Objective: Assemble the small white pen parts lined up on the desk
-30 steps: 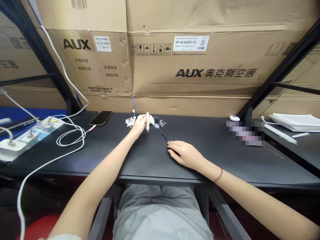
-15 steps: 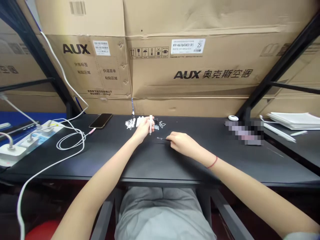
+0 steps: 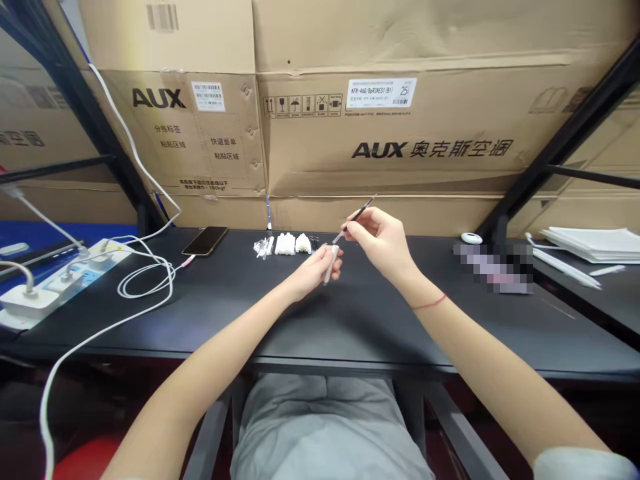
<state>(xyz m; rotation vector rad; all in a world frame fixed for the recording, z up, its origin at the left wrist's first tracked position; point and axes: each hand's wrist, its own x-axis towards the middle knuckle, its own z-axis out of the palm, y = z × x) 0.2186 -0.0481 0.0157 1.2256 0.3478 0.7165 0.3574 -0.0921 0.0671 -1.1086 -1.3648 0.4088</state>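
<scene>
My left hand [image 3: 315,269] is closed around a white pen barrel [image 3: 330,262], held tilted above the black desk [image 3: 280,313]. My right hand [image 3: 381,240] pinches a thin black refill [image 3: 356,217], whose lower tip points down at the barrel's top end. Both hands are raised over the middle of the desk. Behind them, at the desk's far edge, lie a row of white pen barrels [image 3: 291,243] and small clear parts [image 3: 263,247].
A dark phone [image 3: 204,240] lies at the far left with a white cable [image 3: 145,283] coiled beside it, leading to power strips [image 3: 60,283]. Cardboard boxes [image 3: 400,127] wall the back. A small white round object [image 3: 471,238] and white papers [image 3: 590,243] are at the right.
My right hand picked the black refill up off the desk and raised it. My left hand lifted a white barrel away from the pile toward the centre, meeting the refill's tip.
</scene>
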